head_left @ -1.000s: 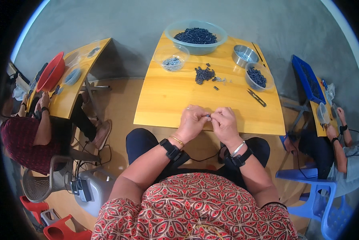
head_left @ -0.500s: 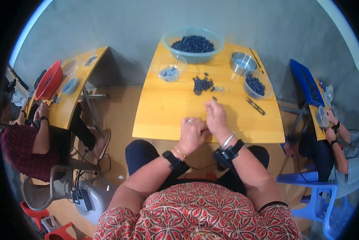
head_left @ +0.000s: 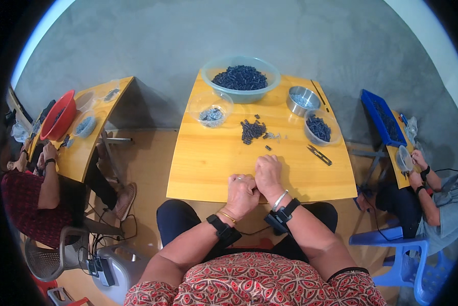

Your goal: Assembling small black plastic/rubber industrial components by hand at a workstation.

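Just above the front edge of the yellow table, my two hands are held against each other. My left hand is closed, its fingers curled in toward the right one. My right hand is closed as well, and whatever lies between the fingers is hidden. A single small dark piece lies just beyond the right hand. Farther back is a loose pile of dark short pieces, beside a few small silvery bits. Black thread snips rest to the right.
A large translucent basin of dark pieces stands at the back. Around the pile are a clear bowl, a steel bowl and a tub of dark pieces. A thin dark stick lies back right. People work at tables on both sides.
The whole view has shifted, so the table sits lower in the picture. My right hand has drawn slightly closer to my left, and both stay closed.
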{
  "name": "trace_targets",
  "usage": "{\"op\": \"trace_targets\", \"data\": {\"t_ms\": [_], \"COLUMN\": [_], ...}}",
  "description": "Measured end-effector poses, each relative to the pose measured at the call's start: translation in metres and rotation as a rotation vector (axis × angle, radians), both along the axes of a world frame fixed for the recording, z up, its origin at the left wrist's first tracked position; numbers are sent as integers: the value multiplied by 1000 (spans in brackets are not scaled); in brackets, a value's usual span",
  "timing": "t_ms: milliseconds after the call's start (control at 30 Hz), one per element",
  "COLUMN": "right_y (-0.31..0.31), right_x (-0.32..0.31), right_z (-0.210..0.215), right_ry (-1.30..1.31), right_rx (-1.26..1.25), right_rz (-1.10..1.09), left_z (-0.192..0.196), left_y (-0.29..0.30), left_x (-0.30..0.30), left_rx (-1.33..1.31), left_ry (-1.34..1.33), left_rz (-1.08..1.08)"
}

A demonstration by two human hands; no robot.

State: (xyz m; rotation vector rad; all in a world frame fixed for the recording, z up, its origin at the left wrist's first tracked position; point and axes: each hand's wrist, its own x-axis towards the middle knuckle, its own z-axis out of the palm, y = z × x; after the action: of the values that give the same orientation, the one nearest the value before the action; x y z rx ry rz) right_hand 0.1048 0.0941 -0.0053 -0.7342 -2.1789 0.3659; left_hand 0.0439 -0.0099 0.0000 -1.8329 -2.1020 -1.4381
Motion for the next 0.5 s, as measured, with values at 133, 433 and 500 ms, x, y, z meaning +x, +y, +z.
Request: {"op": "trace_targets", "data": {"t_ms": [133,433,500], "right_y": [-2,5,2], "right_x": [-3,8,14], "right_z": [5,-5,-3], "right_ry": [-79,-37,129], "right_rx": [15,-152,-264], "right_rz": [-10,46,16], "left_z": [3,7,12], "left_y": [0,-1,-9], "left_x": [-2,1,1], "left_rx": [-24,-24,-53], "left_ry": [-3,44,55], "left_rz": [24,0,-3]}}
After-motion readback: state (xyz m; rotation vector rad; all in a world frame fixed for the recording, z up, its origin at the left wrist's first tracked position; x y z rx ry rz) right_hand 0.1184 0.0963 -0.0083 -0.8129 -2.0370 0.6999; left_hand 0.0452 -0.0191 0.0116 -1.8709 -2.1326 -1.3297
